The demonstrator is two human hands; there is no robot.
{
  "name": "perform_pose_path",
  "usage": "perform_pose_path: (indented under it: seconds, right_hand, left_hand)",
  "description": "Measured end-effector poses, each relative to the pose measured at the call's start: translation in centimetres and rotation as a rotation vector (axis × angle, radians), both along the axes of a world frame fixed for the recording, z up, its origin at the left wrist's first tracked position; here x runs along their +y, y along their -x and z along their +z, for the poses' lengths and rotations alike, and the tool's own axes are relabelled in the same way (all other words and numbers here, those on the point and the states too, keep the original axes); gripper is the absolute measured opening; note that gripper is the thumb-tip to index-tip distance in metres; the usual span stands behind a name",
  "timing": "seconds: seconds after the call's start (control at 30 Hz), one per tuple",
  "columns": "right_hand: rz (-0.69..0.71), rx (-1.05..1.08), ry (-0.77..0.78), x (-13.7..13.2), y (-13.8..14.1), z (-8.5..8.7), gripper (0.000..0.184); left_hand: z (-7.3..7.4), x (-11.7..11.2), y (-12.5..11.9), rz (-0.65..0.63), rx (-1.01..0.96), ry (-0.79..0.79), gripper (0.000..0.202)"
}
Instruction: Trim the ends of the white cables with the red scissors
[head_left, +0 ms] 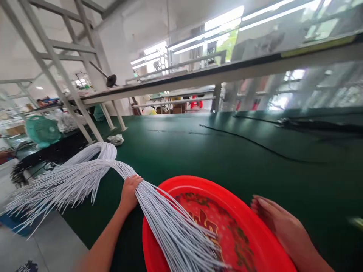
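The left hand (131, 192) is gripping a bundle of white cords (161, 215), whose near ends are spreading over the round red tray (195, 180) and whose far ends are fanning out past the desk's left edge. The right hand (279, 223) is hovering open and empty beside the tray's right rim; blur is making it hard to tell whether the fingertips are touching it. The tray is sitting on the green desk (170, 143), while a thin black cord (255, 142) is lying behind it.
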State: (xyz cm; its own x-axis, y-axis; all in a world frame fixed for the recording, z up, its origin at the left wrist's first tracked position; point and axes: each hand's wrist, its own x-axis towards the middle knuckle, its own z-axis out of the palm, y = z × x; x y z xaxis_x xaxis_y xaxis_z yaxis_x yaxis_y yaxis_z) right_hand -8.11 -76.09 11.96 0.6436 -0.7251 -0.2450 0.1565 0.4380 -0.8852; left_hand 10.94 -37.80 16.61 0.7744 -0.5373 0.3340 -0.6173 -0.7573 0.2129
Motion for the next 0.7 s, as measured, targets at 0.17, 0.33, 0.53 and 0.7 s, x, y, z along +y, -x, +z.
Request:
perform_pose_path:
  seconds: [0.17,0.33,0.53,0.7]
  right_hand:
    - [-0.056,0.021,-0.075,0.4,-0.6,0.8,0.020]
    - [-0.036,0.007,-0.007,0.0,-0.7,0.3,0.020]
    - [-0.017,0.057,0.133,0.2,-0.3,0.6,0.024]
    - [0.048,0.132,0.363,0.7,0.2,1.4,0.027]
  left_hand:
    - [2.9,2.4,-0.6,-0.218,0.078,-0.425,0.068]
    - [5.8,0.6,-0.3,-0.407,0.033,-0.291,0.057]
    - [4.5,-10.3,4.8,-0.663,0.178,-0.170,0.034]
    - [3.4,-14.7,5.4,-0.614,0.300,-0.521,0.032]
